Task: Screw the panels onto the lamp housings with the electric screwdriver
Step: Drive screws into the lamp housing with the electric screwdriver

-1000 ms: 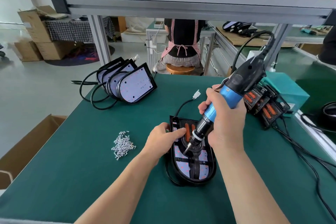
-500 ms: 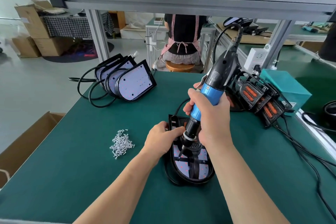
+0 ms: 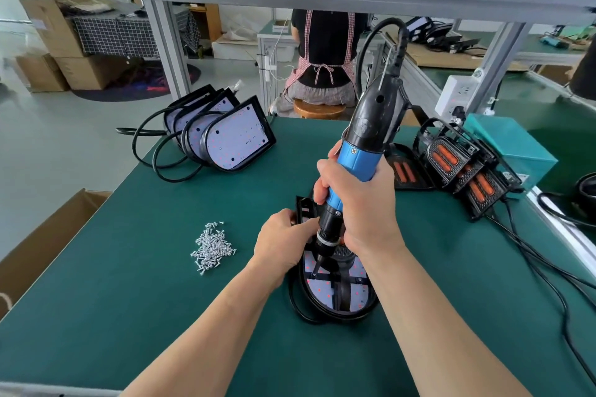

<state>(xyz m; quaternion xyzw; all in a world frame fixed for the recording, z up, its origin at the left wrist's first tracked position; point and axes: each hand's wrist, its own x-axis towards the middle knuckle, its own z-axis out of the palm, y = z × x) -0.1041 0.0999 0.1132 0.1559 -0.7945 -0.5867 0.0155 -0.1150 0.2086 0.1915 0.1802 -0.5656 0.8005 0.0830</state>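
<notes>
Blue electric screwdriver [image 3: 358,160] in curled right hand [image 3: 366,206], tip on panel [image 3: 322,287]; left hand [image 3: 280,242] curled around lamp housing [image 3: 335,316].

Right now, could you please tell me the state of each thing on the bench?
screwdriver: tilted, bit down on the panel.
right hand: grips the screwdriver.
left hand: holds the housing's left edge.
housing: flat on the bench, panel up.
screws: loose heap, untouched.
left lamps: on edge, leaning together, panels in.
right housings: leaning together, no panels visible.
</notes>
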